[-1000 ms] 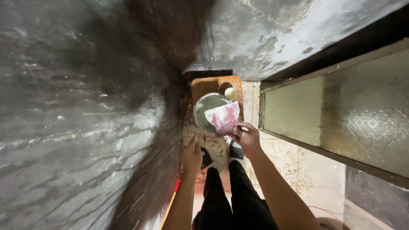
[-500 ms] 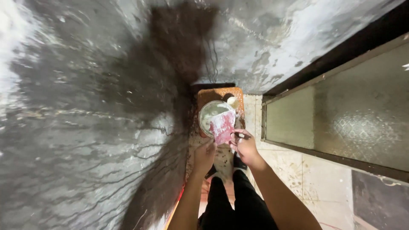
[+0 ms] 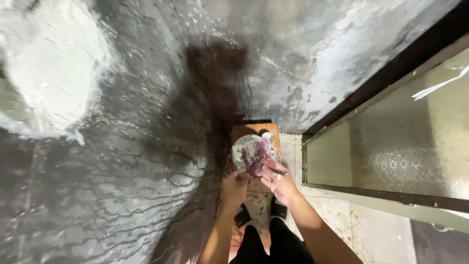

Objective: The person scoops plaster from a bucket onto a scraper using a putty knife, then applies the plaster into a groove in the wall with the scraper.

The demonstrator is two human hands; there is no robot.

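Since the earlier frame the view had tilted up: more of the wet grey wall (image 3: pixel 122 161) showed, a pale plaster patch (image 3: pixel 49 68) had come in at upper left, and the left hand had risen from beside the packet to join the right on it.

Risks, largest first:
- Wall was soaked, with a dark streak (image 3: pixel 215 98) running down to the floor (image 3: pixel 342 220). The tiles there probably were slick, and the person stood over them leaning forward, so a slip was the main hazard.
- Glass door panel (image 3: pixel 400 146) stood just right of the working spot, so an elbow swing could have knocked it.
- Metal bowl (image 3: pixel 242 151) sat on an orange-brown tray (image 3: pixel 254 131) on the floor against the wall. If the packet tore unevenly, contents could have missed the bowl and landed on wet tile.
- Pinch grip on thin film with damp fingers could have slipped.

Hands:
- Right hand (image 3: pixel 277 182) was mostly closed, fingers pinching the lower right edge of the pink-and-white packet (image 3: pixel 256 155).
- Left hand (image 3: pixel 234 188) was curled, fingertips meeting the packet's lower left edge. I could not tell whether it gripped firmly or only touched.
- The packet was held above the bowl, near the tray's middle, overlapping the bowl in the view.

Whether the packet was already open was not visible.
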